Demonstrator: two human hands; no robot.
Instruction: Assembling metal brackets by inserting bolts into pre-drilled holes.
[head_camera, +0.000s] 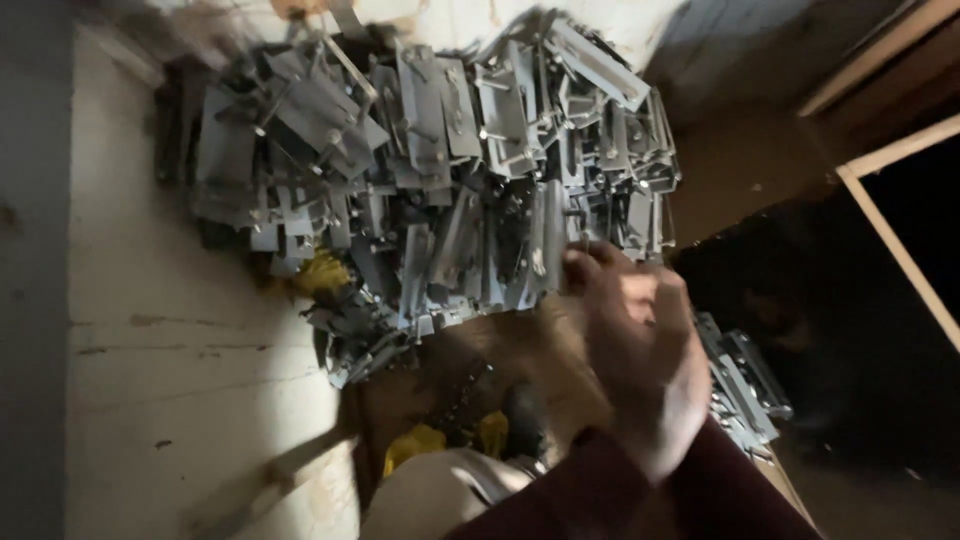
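1. My right hand was up in front of me, blurred, in a dark red sleeve. Its fingers were curled toward the near edge of the bracket pile.
2. Whether the fingers had closed on a bracket or only touched it, I could not tell; the blur hid the grip.
3. My left hand was out of sight, so its state went unrecorded.
4. The pile lay ahead of the hand and to its left, spread across the pale floor. The pieces nearest the fingers stood with their long axes pointing away from me, roughly in line with my forearm.
5. Count: one hand seen; the grey metal brackets were too many and too tangled to count, dozens at a guess.
6. A smaller cluster of the same brackets lay just right of my wrist.
7. Below the hand, toward me, sat something yellow and a dark lump, kind unclear.
8. Pale timber strips ran far right, in shadow.
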